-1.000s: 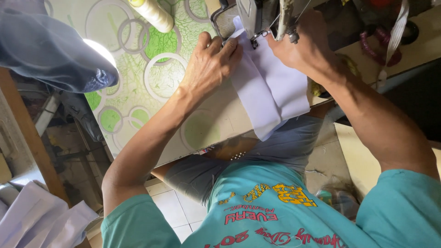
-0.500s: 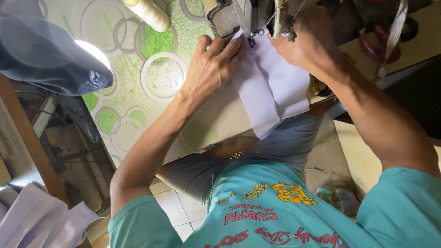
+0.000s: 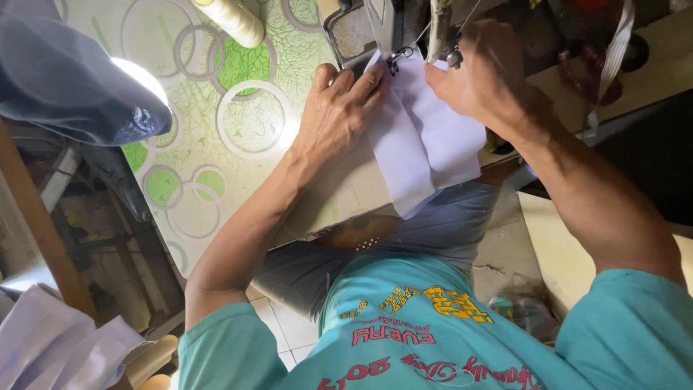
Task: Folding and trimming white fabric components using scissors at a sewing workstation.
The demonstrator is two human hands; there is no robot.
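Left hand (image 3: 339,115) flat on white cloth (image 3: 426,144); right hand (image 3: 480,76) pinches its far edge at needle (image 3: 393,58); cloth's length runs toward body.

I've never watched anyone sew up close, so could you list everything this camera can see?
White fabric piece: one, white, flat on the table under the machine's needle, its lower end hanging over the table edge.
Sewing machine: one, dark metal, top centre.
Thread cone: one, cream, top, left of the machine.
Table cover: one, green with white rings, over the table.
Dark cloth: one, blue-grey, upper left.
White cloth pile: one, white, lower left corner.
Left hand: pressed flat on the fabric's left edge.
Right hand: on the fabric's right side, beside the needle.
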